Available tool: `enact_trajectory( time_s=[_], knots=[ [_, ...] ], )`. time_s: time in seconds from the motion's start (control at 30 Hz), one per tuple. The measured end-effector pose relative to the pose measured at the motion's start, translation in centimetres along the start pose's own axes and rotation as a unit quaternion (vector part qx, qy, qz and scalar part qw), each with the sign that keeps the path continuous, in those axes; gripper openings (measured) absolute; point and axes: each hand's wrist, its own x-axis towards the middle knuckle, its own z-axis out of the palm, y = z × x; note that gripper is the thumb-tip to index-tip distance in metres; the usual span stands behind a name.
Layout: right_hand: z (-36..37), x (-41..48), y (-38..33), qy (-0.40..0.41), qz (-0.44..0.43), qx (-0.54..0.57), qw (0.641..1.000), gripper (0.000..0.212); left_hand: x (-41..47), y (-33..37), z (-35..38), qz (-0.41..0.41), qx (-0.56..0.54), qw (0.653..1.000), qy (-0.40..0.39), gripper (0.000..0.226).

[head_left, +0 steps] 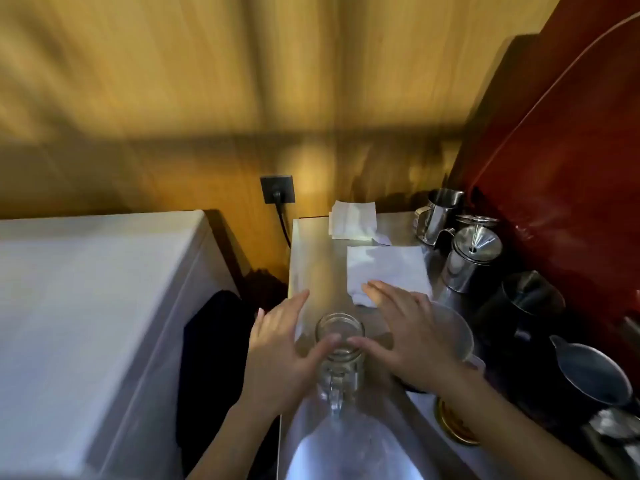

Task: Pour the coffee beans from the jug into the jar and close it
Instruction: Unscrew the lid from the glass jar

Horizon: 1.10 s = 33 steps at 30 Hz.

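Observation:
A clear glass jar (pixel 340 344) with a handle stands open and empty on the steel counter (pixel 311 244), near its front. My left hand (pixel 280 348) is at the jar's left side and my right hand (pixel 405 334) at its right, fingers spread, thumbs touching or almost touching the rim. A translucent plastic jug (pixel 457 332) sits just right of the jar, mostly hidden under my right hand; dark contents show at its base. A gold lid (pixel 453 424) lies on the counter below my right forearm. The frame is motion-blurred.
White paper napkins (pixel 388 268) lie behind the jar. Steel pitchers (pixel 436 216) and a steel pot holding a funnel (pixel 474 258) stand at the right, with dark jugs (pixel 530 306) nearer. A white appliance (pixel 86 306) sits left; a wall socket (pixel 277 189) is behind.

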Motion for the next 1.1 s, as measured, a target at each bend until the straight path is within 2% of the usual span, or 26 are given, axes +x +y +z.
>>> enact_trajectory(
  time_s=[0.2,0.37,0.53,0.67,0.83,0.97,1.1],
  knots=[
    [0.7,-0.2,-0.6,-0.045,-0.023,-0.007,0.999,0.064,-1.4,0.1,1.6,-0.017,-0.009,0.998,-0.053,0.1],
    [0.8,0.0,-0.7,-0.062,-0.044,0.002,0.997,0.06,-1.8,0.6,2.9,-0.04,0.005,0.998,-0.05,0.102],
    [0.6,-0.3,-1.2,-0.049,-0.034,0.014,0.998,0.056,-1.3,0.1,3.7,-0.058,-0.034,0.997,-0.038,0.071],
    [0.7,-0.6,-1.6,-0.034,-0.011,-0.001,0.999,0.052,-0.1,-0.8,2.6,-0.066,-0.104,0.984,-0.128,0.069],
    [0.6,-0.9,-1.5,-0.027,0.003,-0.003,1.0,0.057,1.7,-2.0,1.4,-0.048,-0.08,0.969,-0.228,0.079],
    [0.5,-0.8,-1.2,-0.05,-0.016,-0.009,0.999,0.061,2.3,-1.9,1.1,-0.004,-0.059,0.967,-0.248,0.071],
    [0.6,-1.0,-1.1,-0.054,-0.017,0.003,0.998,0.062,2.3,-1.6,1.2,0.0,-0.049,0.973,-0.225,0.061]
  ],
)
